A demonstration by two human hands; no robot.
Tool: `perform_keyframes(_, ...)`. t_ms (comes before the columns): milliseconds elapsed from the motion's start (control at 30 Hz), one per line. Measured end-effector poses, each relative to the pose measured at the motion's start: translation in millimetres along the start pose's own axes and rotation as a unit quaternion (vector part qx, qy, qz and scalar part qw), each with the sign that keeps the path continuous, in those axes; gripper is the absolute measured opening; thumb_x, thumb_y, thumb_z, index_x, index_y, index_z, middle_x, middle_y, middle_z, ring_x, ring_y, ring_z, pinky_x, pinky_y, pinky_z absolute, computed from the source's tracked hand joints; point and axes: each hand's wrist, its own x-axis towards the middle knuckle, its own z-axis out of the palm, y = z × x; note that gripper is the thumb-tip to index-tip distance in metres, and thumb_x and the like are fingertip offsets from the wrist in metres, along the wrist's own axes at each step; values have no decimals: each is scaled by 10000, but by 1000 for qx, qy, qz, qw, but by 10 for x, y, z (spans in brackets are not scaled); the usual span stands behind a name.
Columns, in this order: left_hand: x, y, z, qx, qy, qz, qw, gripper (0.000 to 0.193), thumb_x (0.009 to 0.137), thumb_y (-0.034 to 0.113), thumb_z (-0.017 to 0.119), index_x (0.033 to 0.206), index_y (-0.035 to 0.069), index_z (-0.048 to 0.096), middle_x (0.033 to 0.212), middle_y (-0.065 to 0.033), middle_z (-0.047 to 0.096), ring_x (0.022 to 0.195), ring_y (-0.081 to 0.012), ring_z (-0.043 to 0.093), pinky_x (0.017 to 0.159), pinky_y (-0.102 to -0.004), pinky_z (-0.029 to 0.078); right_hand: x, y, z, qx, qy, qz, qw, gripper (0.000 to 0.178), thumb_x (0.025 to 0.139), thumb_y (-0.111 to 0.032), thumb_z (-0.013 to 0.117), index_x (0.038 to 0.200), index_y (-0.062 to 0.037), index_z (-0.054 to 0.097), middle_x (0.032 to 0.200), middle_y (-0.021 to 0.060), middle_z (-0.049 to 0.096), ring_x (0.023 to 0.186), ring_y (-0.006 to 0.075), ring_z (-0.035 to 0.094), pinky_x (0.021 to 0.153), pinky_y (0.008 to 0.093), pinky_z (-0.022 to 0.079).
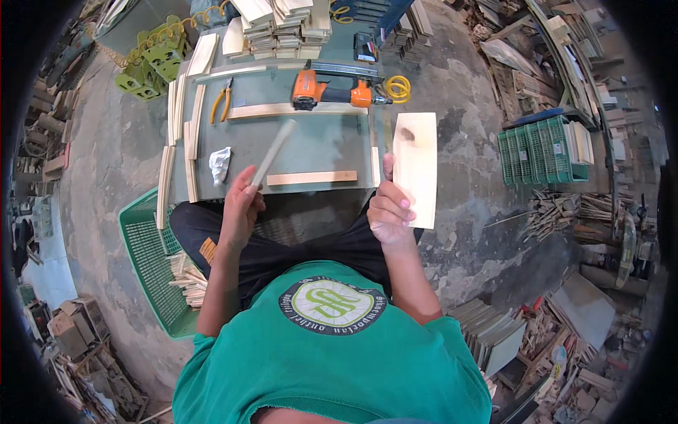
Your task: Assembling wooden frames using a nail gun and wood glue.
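My left hand [242, 203] pinches one end of a thin pale wooden strip [274, 154], which slants up over the low table [244, 138] and looks a little smeared. In my right hand [390, 210] a flat light wooden board [417, 159] stands nearly upright, a dark knot near its top; thumb and fingers close on its left edge. A short wooden slat [312, 177] lies along the table's near edge, between my hands. Beyond it are an orange and black nail gun [332, 92], orange-handled pliers [221, 102] and a crumpled white piece [219, 165].
Stacked boards [279, 32] rise at the table's far side; long slats [191, 155] line its left edge. A green crate [141, 247] holding wood pieces stands by my left leg, more green crates [537, 148] at right. A yellow hose [397, 88] coils beside the nail gun.
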Motion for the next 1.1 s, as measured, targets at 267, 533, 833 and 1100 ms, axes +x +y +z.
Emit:
perform_keyframes(267, 117, -134, -30, -258, -31, -71, 963, 599, 849, 256, 754, 1363, 45, 529, 1052, -7, 585, 888, -98, 571, 827, -293, 510, -206, -266, 86, -191, 153, -60, 968, 552, 1106, -180, 395, 1598, 23, 247, 908, 132, 533, 576, 172, 543, 520, 292, 430)
perform_keyframes(533, 1390, 575, -943, 320, 284, 176, 887, 656, 778, 392, 773, 1261, -27, 627, 1184, -240, 671, 1085, -392, 665, 956, -435, 524, -997, -844, 222, -654, 498, -200, 532, 458, 1085, -391, 534, 1365, -29, 555, 897, 18, 584, 665, 95, 555, 579, 256, 484)
perform_keyframes(833, 3172, 945, -1315, 535, 395, 90, 741, 651, 777, 503, 738, 1217, 32, 646, 1221, -187, 648, 1138, -351, 655, 975, -485, 511, -1210, -929, -156, -686, 548, -241, 413, 355, 1050, -249, 568, 1293, 10, 564, 1039, 67, 634, 906, 158, 628, 805, 322, 517)
perform_keyframes(1100, 3945, 962, -1370, 604, 329, 24, 725, 695, 756, 501, 773, 1228, 7, 645, 1257, -196, 663, 1193, -342, 650, 1012, -439, 525, -986, -856, -77, -689, 550, -238, 407, 301, 1059, -289, 568, 1198, -22, 578, 937, 6, 573, 853, 111, 568, 750, 293, 475)
